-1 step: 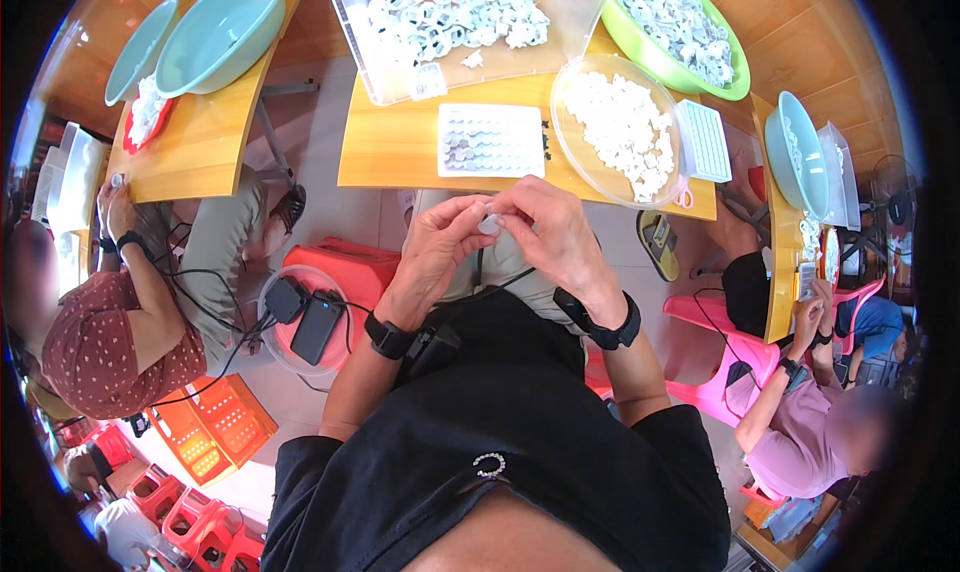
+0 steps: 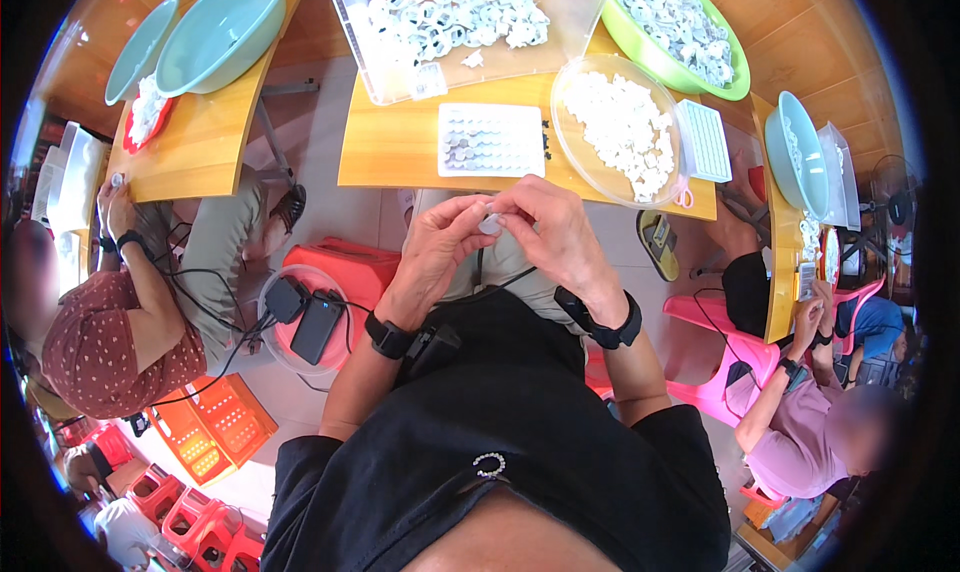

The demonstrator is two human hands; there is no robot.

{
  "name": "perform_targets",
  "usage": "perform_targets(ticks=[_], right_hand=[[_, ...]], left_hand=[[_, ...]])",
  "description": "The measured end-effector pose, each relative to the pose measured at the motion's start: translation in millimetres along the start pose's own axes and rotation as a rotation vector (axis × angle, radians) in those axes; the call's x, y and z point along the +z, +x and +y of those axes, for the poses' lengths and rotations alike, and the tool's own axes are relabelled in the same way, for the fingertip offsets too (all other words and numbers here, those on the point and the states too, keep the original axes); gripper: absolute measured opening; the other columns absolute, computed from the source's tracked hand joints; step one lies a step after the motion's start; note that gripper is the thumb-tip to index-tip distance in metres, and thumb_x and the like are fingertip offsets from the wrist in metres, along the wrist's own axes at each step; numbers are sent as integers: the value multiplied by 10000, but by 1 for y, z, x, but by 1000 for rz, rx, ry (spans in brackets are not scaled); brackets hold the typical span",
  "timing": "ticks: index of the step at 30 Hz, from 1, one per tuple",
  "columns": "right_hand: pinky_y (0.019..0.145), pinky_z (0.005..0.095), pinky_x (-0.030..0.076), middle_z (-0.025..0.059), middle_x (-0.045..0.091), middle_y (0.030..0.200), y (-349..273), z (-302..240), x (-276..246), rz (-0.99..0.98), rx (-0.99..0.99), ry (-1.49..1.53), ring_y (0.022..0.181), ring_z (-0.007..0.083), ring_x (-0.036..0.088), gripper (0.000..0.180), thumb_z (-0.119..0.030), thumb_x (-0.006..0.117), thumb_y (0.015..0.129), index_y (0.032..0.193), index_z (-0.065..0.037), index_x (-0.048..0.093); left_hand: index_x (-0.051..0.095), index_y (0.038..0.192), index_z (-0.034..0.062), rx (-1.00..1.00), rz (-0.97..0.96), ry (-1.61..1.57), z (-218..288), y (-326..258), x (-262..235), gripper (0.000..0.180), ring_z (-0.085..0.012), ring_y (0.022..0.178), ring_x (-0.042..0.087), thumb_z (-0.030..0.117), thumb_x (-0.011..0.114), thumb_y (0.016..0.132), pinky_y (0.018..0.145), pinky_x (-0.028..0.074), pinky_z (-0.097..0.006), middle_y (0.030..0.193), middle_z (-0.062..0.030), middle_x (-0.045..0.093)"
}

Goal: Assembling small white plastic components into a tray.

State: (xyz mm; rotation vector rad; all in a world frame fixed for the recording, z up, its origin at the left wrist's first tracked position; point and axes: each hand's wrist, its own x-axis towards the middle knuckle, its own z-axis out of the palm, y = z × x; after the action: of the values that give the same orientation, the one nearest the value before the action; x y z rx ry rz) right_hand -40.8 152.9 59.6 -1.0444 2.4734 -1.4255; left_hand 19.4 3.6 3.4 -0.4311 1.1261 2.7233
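My left hand (image 2: 438,244) and my right hand (image 2: 556,234) meet over my lap, just off the table's near edge. Pinched between both sets of fingertips is a small round white plastic piece (image 2: 489,225); the fingers cover part of it. Right beyond my hands, on the table, lies a white tray (image 2: 525,118) with rows of small grey discs. To its right stands a round clear tub (image 2: 588,166) of small white plastic parts. A big clear box (image 2: 575,37) farther back holds many white ring-shaped parts.
A green basin (image 2: 741,70) of parts stands back right, near a pale gridded tray (image 2: 705,140) and pink scissors (image 2: 684,194). Co-workers sit at tables left and right. Left of my legs are a red stool (image 2: 350,262) and a tub holding a black power bank (image 2: 316,328) with cables.
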Motion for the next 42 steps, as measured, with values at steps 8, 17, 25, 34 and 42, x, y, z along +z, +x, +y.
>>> perform_targets(ticks=[8,17,25,34,42], right_hand=[[621,366,469,141,582,762,1,-1,-4,-52,59,49,696,313,591,60,19,580,753,808,8,601],[575,302,459,104,580,764,-5,9,2,23,-5,3,641,222,582,116,59,614,737,839,5,606],[616,363,469,129,564,781,-8,4,3,40,-34,-54,717,314,585,63,27,587,760,814,-6,588],[560,287,457,93,565,760,-10,15,10,99,20,15,640,208,573,108,55,615,747,836,-3,595],[530,202,462,21,595,754,-19,29,19,225,391,524,635,57,556,104,-9,647,784,874,-7,595]], left_hand=[[620,1032,-2,4,-8,43,-1,0,0,215,-118,806,615,153,577,889,719,524,-240,946,-65,635],[621,1028,-1,-34,-5,28,-3,1,-1,215,-112,796,608,157,576,890,715,525,-237,953,-58,630],[613,1038,-5,-46,3,56,-4,5,-1,221,-107,794,608,156,575,891,710,522,-229,959,-58,629],[619,1011,-10,7,-9,80,-1,0,8,181,-118,835,606,92,597,863,728,524,-253,966,-65,625],[621,997,-9,78,12,156,4,3,11,163,-137,850,609,47,593,847,737,545,-273,976,-78,612]])
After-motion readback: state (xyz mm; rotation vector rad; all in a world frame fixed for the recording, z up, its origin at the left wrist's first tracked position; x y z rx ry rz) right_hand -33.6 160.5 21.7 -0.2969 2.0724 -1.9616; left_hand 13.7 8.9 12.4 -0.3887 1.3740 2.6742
